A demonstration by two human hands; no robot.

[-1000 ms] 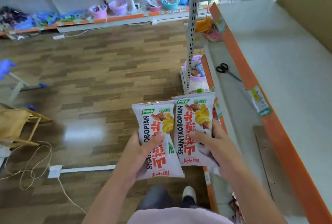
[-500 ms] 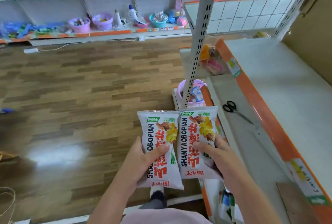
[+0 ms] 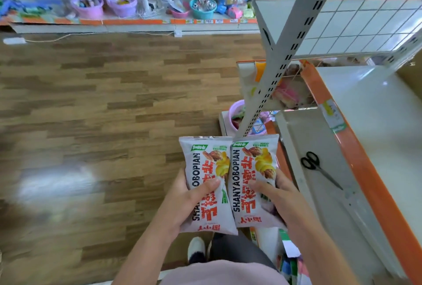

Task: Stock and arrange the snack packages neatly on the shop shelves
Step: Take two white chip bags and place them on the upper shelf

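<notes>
Two white snack bags with red lettering stand side by side in front of me, above the wooden floor. My left hand (image 3: 189,200) grips the left bag (image 3: 205,170), thumb across its front. My right hand (image 3: 276,202) grips the right bag (image 3: 253,166) the same way. Their inner edges touch. To the right runs a white shelf (image 3: 374,124) with an orange front edge (image 3: 356,147), and a lower white shelf (image 3: 303,138) beneath it.
Black scissors (image 3: 316,166) lie on the lower shelf. A slotted metal upright (image 3: 280,72) rises just beyond the bags, with a wire grid panel (image 3: 365,24) behind it. A purple basket (image 3: 236,113) sits at the upright's foot. The far wall shelf (image 3: 137,22) holds baskets and bottles.
I have stepped forward along the aisle; the far shelf and the upright are closer. Both hands keep the two bags side by side, unchanged in grip.
</notes>
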